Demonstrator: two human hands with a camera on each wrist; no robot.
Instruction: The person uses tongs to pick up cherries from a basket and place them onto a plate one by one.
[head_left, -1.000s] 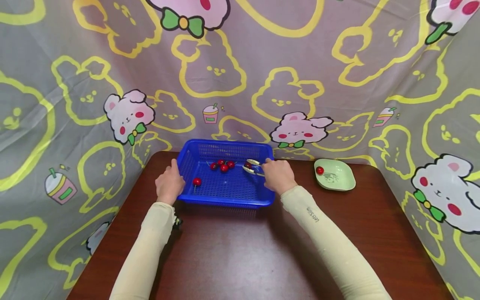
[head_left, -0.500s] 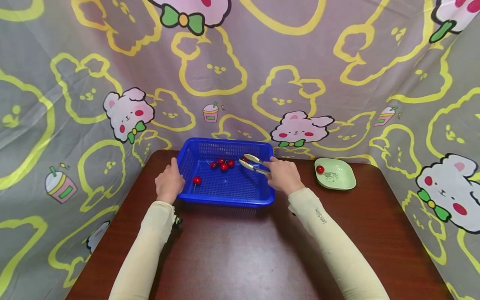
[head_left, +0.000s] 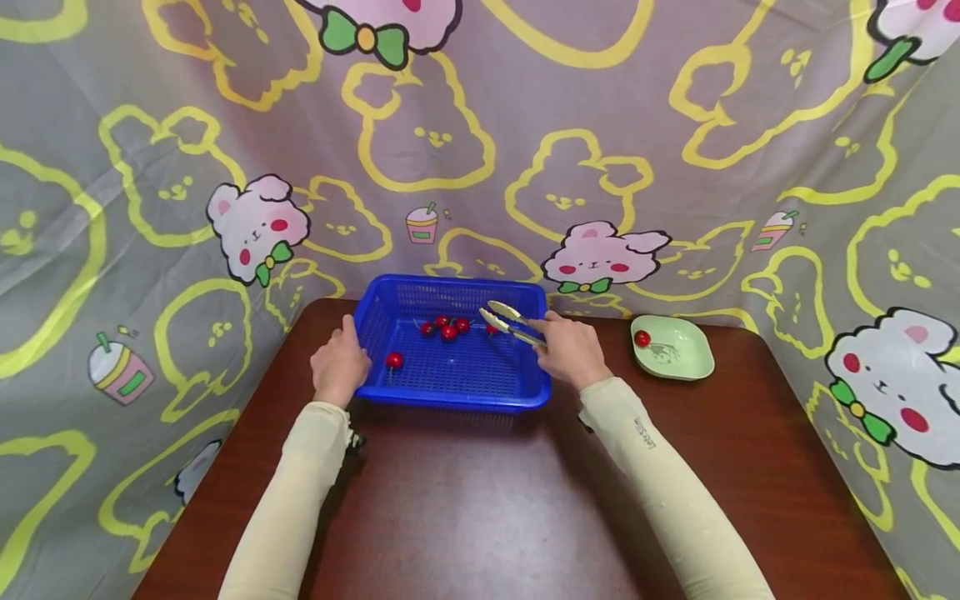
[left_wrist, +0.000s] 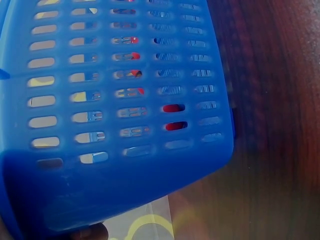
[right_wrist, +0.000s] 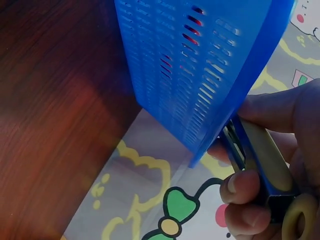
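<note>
A blue plastic basket (head_left: 450,400) with slotted walls stands at the back of the table. My left hand (head_left: 340,364) grips its left rim; a fingertip (left_wrist: 92,232) shows under the rim in the left wrist view. With my right hand (head_left: 572,348) I hold small tongs (head_left: 517,323) over the basket's right side. Their pale tips are apart, and a cherry (head_left: 492,328) shows partly behind them. Several red cherries (head_left: 447,332) cluster in the basket's middle, and a single cherry (head_left: 394,360) with a stem lies front left. The right wrist view shows fingers wrapped round the tongs' handle (right_wrist: 267,160).
To the right sits a pale green dish (head_left: 693,354) with one cherry (head_left: 642,338) in it. The brown wooden table (head_left: 457,500) spreads in front of the basket. A patterned cloth (head_left: 480,167) hangs behind and along both sides.
The tongs have left the cherry that was between their tips, rising and shifting slightly right with my right hand. The cherry stays in the basket. My left hand keeps its place.
</note>
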